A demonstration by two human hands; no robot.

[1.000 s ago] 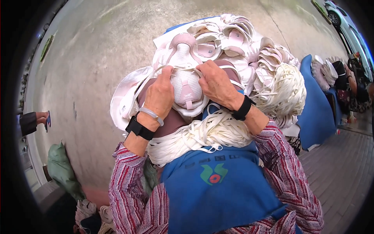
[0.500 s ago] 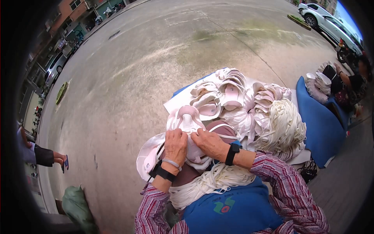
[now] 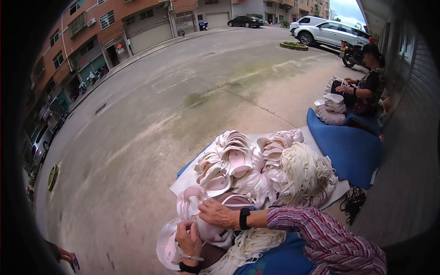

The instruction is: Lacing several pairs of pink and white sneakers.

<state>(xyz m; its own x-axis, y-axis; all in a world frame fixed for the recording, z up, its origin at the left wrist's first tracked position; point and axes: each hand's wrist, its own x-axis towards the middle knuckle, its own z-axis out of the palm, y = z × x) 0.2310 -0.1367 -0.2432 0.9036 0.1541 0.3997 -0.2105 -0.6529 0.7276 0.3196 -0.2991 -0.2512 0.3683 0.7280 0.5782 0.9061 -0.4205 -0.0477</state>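
On my lap lies a pink and white shoe upper (image 3: 189,198). My right hand (image 3: 220,214) is closed in a pinch at its lace-hole edge. Nearer to me, my left hand (image 3: 188,240) has its fingertips pinched together beside the same upper; any lace end between them is too small to make out. Another pale upper (image 3: 167,245) rests by my left wrist. A bundle of white shoelaces (image 3: 256,243) drapes across my lap, over a blue apron (image 3: 272,259).
Ahead, stacks of pink and white uppers (image 3: 238,153) and a heap of white shoelaces (image 3: 305,167) lie on a white sheet (image 3: 181,183). To the right are a blue mat (image 3: 343,149), black cords (image 3: 353,201) and a seated person (image 3: 366,91) handling similar pieces. Cars (image 3: 327,34) are parked beyond.
The view has swung up and right, showing more of the buildings and the seated person. My hands, side by side before, are now staggered, the left lower and nearer me.
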